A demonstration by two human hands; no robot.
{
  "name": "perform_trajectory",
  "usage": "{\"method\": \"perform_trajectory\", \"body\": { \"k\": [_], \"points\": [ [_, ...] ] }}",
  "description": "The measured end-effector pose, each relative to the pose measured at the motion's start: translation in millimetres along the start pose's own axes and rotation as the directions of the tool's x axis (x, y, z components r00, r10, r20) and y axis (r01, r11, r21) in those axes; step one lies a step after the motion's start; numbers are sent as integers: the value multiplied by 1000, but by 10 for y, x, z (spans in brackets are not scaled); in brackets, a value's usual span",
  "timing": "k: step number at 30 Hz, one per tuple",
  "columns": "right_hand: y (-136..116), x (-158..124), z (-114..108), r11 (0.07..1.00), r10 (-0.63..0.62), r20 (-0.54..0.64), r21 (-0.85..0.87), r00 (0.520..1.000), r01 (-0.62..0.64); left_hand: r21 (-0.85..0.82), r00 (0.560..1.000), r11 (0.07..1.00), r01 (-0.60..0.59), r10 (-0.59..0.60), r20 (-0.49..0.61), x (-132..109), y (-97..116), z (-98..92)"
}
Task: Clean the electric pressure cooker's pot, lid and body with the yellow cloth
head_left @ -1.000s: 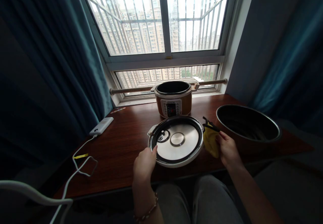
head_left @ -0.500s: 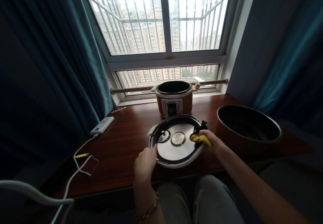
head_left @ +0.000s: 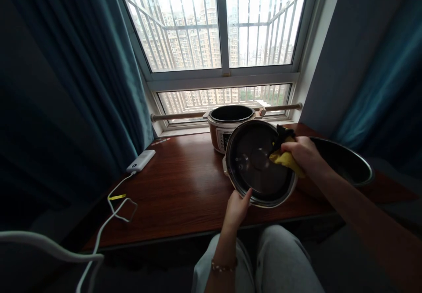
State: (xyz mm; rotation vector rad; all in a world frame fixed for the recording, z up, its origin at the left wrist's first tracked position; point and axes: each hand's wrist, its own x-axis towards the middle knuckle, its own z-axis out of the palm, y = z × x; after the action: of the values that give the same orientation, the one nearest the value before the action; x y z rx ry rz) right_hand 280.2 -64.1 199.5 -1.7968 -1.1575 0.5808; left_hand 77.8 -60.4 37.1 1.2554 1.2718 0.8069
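Note:
My left hand (head_left: 238, 208) grips the near rim of a round pressure cooker lid (head_left: 257, 170), thumb on the inner side. The lid is tilted up, its metal underside with a dark sealing ring facing me. My right hand (head_left: 301, 152) is closed on a yellow and black cloth (head_left: 286, 159), which lies against the lid's right side. Behind the lid stands the electric pressure cooker (head_left: 216, 135), brown and white, open at the top and partly hidden. To the right is a large dark inner pot (head_left: 343, 156), partly covered by my right arm.
On the reddish wooden table (head_left: 174, 187) at the left lies a white power bank (head_left: 141, 161) with a white cable (head_left: 114, 216) and a yellow tag (head_left: 118, 196). A rod (head_left: 184, 116) crosses before the barred window. Blue curtains hang at both sides.
The lid, flat on the table before, has been raised and tilted toward me and moved right. My left hand went right with it; the cloth in my right hand moved up and right.

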Motion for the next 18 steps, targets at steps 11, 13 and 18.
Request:
{"method": "perform_trajectory", "body": {
  "k": [11, 13, 18],
  "points": [
    [-1016, -145, 269, 631, -243, 231, -700, 942, 335, -656, 984, 736, 165, -80, 158, -89, -113, 905],
    [-1079, -181, 368, 620, -254, 245, -701, 935, 352, -696, 987, 701, 156, -85, 135, -47, -138, 921],
    [-1192, -285, 606, 642, -270, 278, -662, 922, 388, -748, 987, 644, 159, -88, 134, 54, -144, 919]
  ]
}}
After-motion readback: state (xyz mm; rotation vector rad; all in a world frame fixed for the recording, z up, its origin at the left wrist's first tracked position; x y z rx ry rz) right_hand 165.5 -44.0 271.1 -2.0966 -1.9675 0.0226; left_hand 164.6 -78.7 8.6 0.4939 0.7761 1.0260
